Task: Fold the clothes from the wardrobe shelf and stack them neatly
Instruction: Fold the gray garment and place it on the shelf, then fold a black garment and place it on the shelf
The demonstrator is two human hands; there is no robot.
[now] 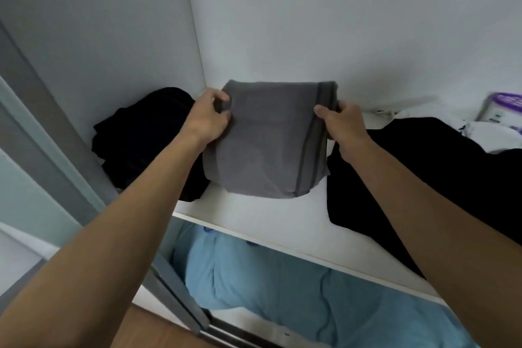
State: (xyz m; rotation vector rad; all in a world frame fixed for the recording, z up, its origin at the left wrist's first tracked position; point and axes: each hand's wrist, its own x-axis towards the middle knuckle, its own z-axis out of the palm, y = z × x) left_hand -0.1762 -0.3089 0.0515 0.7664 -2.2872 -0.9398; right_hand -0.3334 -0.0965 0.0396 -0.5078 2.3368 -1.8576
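A grey garment (262,144) with a darker stripe down its right side hangs folded above the white wardrobe shelf (254,215). My left hand (207,116) pinches its upper left corner. My right hand (343,127) grips its upper right edge at the stripe. The lower fold of the garment touches or nearly touches the shelf. A pile of black clothes (141,144) lies on the shelf at the left, partly behind my left forearm. Another black garment (409,172) lies spread on the shelf at the right, under my right forearm.
The wardrobe's side wall (99,37) and back wall (339,22) close the shelf in. A purple-lidded container (502,107) and white cloth (485,135) sit at the far right. Light blue fabric (282,291) hangs below the shelf. A sliding door frame (70,164) runs along the left.
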